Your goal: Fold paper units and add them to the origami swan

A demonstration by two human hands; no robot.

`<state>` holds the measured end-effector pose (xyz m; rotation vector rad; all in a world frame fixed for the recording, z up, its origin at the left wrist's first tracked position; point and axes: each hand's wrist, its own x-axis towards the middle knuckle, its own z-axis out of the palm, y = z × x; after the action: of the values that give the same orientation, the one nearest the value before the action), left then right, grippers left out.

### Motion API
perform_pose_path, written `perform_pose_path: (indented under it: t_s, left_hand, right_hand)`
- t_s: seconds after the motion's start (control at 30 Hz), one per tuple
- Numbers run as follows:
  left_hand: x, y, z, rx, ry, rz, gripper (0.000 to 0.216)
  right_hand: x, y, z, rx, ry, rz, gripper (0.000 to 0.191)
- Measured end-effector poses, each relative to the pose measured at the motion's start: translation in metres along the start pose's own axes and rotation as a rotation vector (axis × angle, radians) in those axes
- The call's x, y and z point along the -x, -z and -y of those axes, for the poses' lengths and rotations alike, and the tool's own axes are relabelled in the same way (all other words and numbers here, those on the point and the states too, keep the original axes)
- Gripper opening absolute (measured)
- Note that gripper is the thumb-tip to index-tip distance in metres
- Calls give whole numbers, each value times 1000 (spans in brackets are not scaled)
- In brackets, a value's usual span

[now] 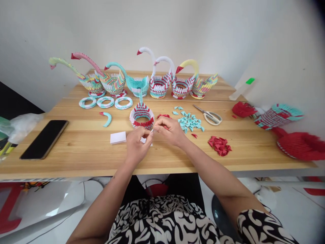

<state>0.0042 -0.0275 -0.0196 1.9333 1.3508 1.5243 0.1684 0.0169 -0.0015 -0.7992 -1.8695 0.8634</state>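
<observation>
My left hand (135, 144) and my right hand (170, 130) meet above the near middle of the table. Their fingertips pinch a small white piece of folded paper (151, 131) between them; most of it is covered by the fingers. Just beyond stands a round red, white and turquoise basket body (142, 110) made of folded paper pieces. A small stack of white paper slips (118, 137) lies left of my left hand, and more white paper (143, 140) shows partly under that hand. Folded red pieces (164, 116) are partly hidden behind my right hand.
Several paper swan baskets (159, 84) line the back. Nearer lie paper rings (106, 101), a curved turquoise neck (107, 119), a phone (45, 139), turquoise pieces (190, 122), scissors (212, 117) and red pieces (219, 145). Red paper work (299, 144) and a glue bottle (242, 88) are rightward.
</observation>
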Motion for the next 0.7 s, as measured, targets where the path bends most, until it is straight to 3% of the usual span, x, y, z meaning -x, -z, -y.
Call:
perform_pose_path:
  t_s: [0.07,0.23,0.37,0.47,0.57,0.63,0.7]
  left_hand:
    - [0,0,1,88,28,52,24]
    - [-5,5,2,414,192,215,29]
    - [-23,9,-3,330,221,259,23]
    - [-41,9,-7,522,318,433,22]
    - [-57,4,-8,735,455,578,27]
    - [-65,-1,-6,807,492,592,29]
    - [-69,-5,-2,848,499,530,31]
  right_hand:
    - [1,0,1,49,48,-12,28]
    - [1,-4,-2,-121,-37,41,32]
    - [0,-1,-1,52,88,-128,25]
    - [1,4,1,204,176,-232,23]
    - [1,10,1,264,165,-279,24]
    - [0,15,-1,292,199,-300,24]
    - [-1,20,-2,357,294,-329,22]
